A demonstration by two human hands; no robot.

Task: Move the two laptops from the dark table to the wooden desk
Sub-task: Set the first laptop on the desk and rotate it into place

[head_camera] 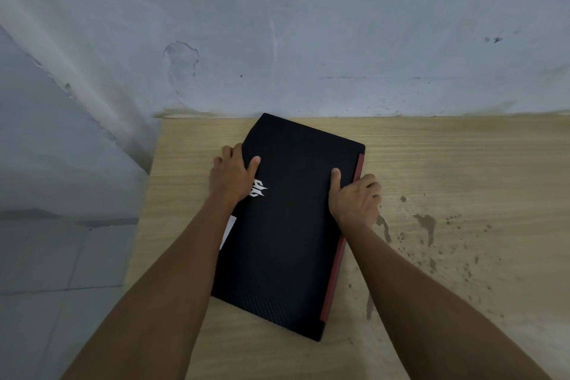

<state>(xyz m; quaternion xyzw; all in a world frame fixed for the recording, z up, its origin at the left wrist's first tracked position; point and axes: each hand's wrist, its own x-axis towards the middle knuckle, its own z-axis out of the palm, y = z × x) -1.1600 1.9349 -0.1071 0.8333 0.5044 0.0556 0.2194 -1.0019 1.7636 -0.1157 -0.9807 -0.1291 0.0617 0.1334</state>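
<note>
A closed black laptop with a fine ribbed lid, a white angular logo and a red strip along its hinge edge [293, 225] is gripped at both long sides and lies over the pale, straight-grained wooden desk [447, 157], near its left end, its far corner close to the wall. Whether its underside already rests on the wood cannot be told. The left hand [233, 174] is curled round the left edge, thumb laid on the lid; the right hand [354, 197] is wrapped over the red-trimmed edge, thumb likewise on top. The step in hand is judged to be the setting-down of one laptop; a second laptop and the dark table are not seen. Next, the fingers are to be slid out from beneath and the grip released gently. The desk is marked by dark dried stains and specks [427, 227] to the right; the scuffed grey-white plaster wall [308, 40] stands behind.
</note>
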